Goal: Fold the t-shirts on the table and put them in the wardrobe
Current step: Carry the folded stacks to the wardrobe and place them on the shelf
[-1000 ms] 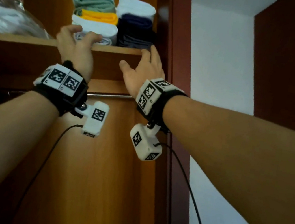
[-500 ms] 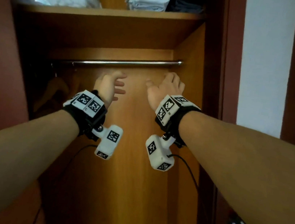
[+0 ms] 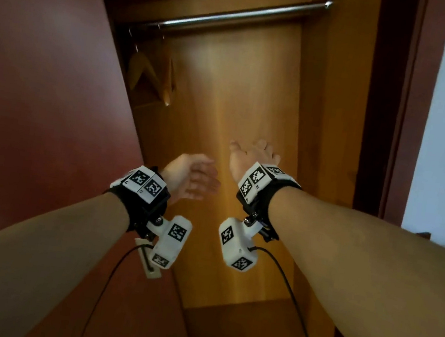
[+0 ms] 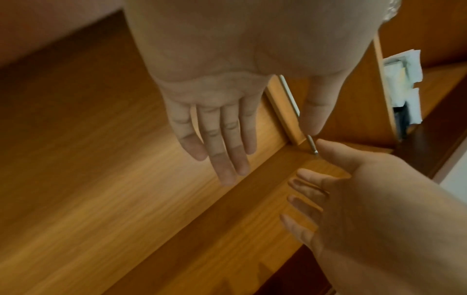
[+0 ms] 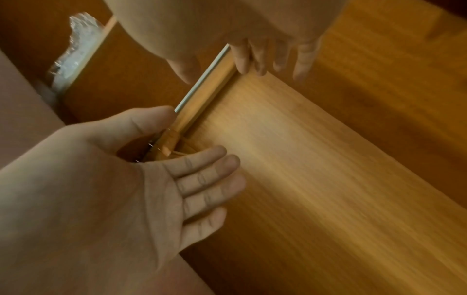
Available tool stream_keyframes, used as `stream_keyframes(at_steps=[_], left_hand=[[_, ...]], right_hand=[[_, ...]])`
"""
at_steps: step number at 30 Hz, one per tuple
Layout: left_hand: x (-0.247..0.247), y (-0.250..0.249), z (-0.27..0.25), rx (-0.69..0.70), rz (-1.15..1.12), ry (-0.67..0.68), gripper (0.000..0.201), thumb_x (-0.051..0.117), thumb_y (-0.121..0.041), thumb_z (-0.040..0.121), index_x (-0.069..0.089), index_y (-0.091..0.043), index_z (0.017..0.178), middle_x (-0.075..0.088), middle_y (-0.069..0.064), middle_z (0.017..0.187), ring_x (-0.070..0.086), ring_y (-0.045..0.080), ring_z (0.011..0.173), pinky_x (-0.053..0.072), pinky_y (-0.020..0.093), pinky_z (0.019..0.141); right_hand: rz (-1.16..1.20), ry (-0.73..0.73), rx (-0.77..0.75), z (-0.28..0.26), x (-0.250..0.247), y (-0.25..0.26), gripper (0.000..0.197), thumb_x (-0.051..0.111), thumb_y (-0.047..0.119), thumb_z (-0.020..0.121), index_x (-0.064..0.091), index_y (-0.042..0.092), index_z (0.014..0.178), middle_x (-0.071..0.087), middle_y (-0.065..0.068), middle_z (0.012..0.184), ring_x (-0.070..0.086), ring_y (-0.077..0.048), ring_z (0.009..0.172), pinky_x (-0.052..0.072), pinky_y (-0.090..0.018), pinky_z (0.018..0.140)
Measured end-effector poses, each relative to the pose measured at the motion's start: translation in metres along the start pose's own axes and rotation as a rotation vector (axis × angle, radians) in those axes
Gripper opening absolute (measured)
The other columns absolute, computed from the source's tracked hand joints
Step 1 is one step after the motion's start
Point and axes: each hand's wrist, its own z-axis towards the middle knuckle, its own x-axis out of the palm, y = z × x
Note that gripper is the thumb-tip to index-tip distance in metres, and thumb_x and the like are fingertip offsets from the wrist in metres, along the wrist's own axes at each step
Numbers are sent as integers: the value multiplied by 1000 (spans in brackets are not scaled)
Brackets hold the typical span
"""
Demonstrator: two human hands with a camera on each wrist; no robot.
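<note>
Hanging in mid-air inside the orange-brown wooden wardrobe (image 3: 254, 93), the left hand (image 3: 190, 176) and the right hand (image 3: 254, 154) both hold nothing: fingers are spread and relaxed, palms turned roughly toward each other, neither touching the back panel as far as the blurred wrist views allow one to judge. That empty, loose pose suits hands between loads rather than hands at work. A bright metal hanging rail (image 3: 236, 17) crosses the compartment above them, and pale wooden hangers (image 3: 154, 78) dangle from its left end, near the dark red wardrobe door (image 3: 39, 99). In the left wrist view a stack of folded white and dark t-shirts (image 4: 404, 87) sits on a shelf higher up, at the frame's right edge, so at least some of the folding appears finished; no table is in sight. A crinkled clear plastic bag (image 5: 73, 49) lies on the same shelf. Square black-and-white coded markers (image 3: 145, 183) cover the wristbands and camera housings; the tiny characters beside them cannot be read, and no brand is visible.
</note>
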Motion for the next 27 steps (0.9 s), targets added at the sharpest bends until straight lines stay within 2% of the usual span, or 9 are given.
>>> stream_keyframes(at_steps=[4, 7, 10, 12, 14, 17, 22, 25, 27], left_hand=[[-11, 53, -6, -159, 43, -39, 41, 58, -43, 89, 65, -11, 114, 76, 6, 99, 73, 24, 93, 48, 42, 91], [-21, 87, -4, -295, 61, -75, 40, 59, -43, 90, 66, -9, 110, 75, 8, 100, 71, 25, 96, 47, 42, 91], [-31, 118, -2, -426, 57, -89, 38, 62, -38, 88, 65, -5, 106, 70, 13, 107, 66, 29, 101, 44, 45, 101], [-39, 138, 2, -477, 31, -125, 36, 65, -32, 86, 63, -4, 108, 67, 15, 108, 65, 32, 102, 46, 48, 103], [-49, 156, 7, -495, 2, -161, 37, 65, -26, 87, 58, -5, 117, 63, 16, 103, 62, 35, 105, 48, 51, 99], [-64, 176, 14, -537, -21, -155, 45, 66, -25, 87, 52, -5, 125, 58, 20, 105, 57, 41, 111, 45, 55, 101], [-81, 200, 26, -460, -122, -185, 51, 70, -18, 83, 54, 0, 127, 54, 22, 125, 52, 39, 117, 45, 51, 102], [-84, 211, 30, -461, -183, -167, 48, 68, -14, 83, 54, -1, 127, 52, 21, 130, 54, 37, 116, 48, 46, 89], [-85, 215, 33, -477, -205, -127, 54, 67, -15, 84, 50, 0, 133, 49, 21, 135, 53, 36, 118, 46, 47, 87]], right_hand=[[32, 109, 88, -19, 22, -24, 67, 36, 52, 97, 23, 13, 150, 23, -4, 157, 18, -27, 143, 20, -45, 113], [33, 177, 133, -30, 42, -39, 67, 32, 54, 98, 20, 16, 152, 21, -2, 158, 17, -27, 144, 20, -48, 113], [49, 236, 163, -38, 64, -52, 65, 31, 53, 99, 19, 18, 152, 21, -1, 158, 19, -26, 144, 22, -46, 113], [73, 280, 186, -42, 80, -59, 63, 31, 54, 99, 20, 20, 152, 22, 0, 157, 22, -27, 143, 24, -45, 113], [94, 314, 198, -46, 100, -64, 61, 30, 55, 99, 21, 23, 151, 24, 1, 156, 26, -28, 142, 28, -46, 111], [108, 363, 237, -50, 134, -72, 62, 28, 58, 98, 20, 26, 151, 25, 1, 156, 31, -29, 140, 32, -48, 111], [192, 420, 286, -58, 187, -70, 65, 32, 65, 93, 25, 32, 149, 32, -1, 154, 34, -29, 139, 33, -50, 111], [303, 464, 301, -59, 217, -73, 66, 41, 64, 89, 29, 35, 146, 35, -1, 153, 41, -29, 135, 37, -50, 108], [382, 499, 294, -63, 225, -71, 62, 46, 55, 94, 29, 32, 148, 33, -3, 154, 39, -28, 136, 34, -45, 110]])
